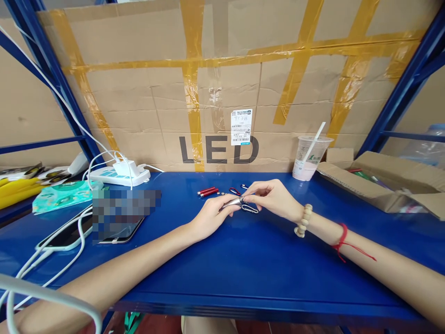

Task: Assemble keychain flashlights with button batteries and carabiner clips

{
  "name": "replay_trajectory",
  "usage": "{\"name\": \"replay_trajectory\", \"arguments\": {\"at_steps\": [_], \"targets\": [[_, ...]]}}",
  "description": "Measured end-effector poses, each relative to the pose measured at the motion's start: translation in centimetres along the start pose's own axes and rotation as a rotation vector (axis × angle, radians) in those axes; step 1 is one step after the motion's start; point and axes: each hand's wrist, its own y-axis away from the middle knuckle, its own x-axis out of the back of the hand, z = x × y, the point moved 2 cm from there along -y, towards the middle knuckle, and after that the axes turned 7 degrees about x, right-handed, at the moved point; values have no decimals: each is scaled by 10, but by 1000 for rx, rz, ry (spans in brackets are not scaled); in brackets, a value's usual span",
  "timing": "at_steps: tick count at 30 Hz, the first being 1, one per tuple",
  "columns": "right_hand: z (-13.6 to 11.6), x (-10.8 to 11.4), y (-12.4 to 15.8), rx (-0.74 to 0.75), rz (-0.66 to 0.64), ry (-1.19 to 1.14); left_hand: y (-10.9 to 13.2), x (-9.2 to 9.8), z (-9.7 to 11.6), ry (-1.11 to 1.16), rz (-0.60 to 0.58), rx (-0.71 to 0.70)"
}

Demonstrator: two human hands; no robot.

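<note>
My left hand [212,214] holds a small silver metal tube [232,202], shaped like a mini flashlight, between thumb and fingers. At the tube's right end, my right hand [270,198] is closed in a pinch; the small part under its fingertips is mostly hidden. A silver carabiner clip [250,209] hangs at that end, just above the blue table. Behind the hands lie red metal tubes [207,191], a red carabiner clip [235,190] and a dark blue clip [244,186]. Tiny round silver pieces [220,193] sit beside the red tubes.
A large taped cardboard box [139,106] stands behind the blue table [264,269]. On the right are a plastic cup with a straw [309,160] and an open carton [378,185]. Phones [128,232], white cables [81,236], a power strip [118,175] and a tissue pack [64,195] occupy the left.
</note>
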Motion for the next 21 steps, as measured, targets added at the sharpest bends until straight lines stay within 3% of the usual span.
{"name": "replay_trajectory", "arguments": {"at_steps": [8, 14, 18, 21], "targets": [[2, 2, 1, -45, -78, 121, 4, -3, 4, -141, -12, -138], [3, -3, 6, 19, -75, 181, 7, -4, 1, -227, 12, -163], [3, -6, 10, 40, -49, 182, 9, -4, -2, -263, 84, -188], [6, -8, 11, -46, -71, 123, 10, -3, -3, -278, 133, -210]]}}
